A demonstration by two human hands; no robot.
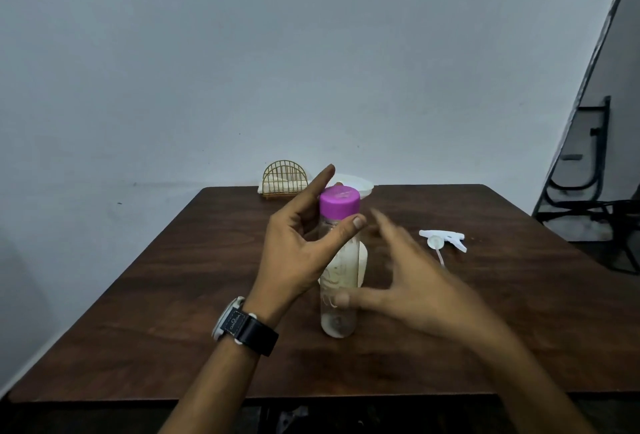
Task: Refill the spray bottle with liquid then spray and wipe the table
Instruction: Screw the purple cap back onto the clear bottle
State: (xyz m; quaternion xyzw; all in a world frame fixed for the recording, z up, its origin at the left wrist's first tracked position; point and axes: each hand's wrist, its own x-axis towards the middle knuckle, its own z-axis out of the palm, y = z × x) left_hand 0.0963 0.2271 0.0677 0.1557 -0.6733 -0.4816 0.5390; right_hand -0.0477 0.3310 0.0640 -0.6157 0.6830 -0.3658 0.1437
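Note:
A clear bottle with a purple cap stands upright in the middle of the dark wooden table. My left hand is spread around its upper part, thumb across the neck and fingers behind, without a clear grip. My right hand is blurred and spread just right of the bottle, its thumb at the lower body. A white spray trigger head with its tube lies on the table to the right. Mostly hidden behind the bottle are a pale shape and a white round rim.
A gold wire napkin holder with tissues stands at the table's far edge against the grey wall. Dark metal chair frames stand off the table at the right. A watch is on my left wrist.

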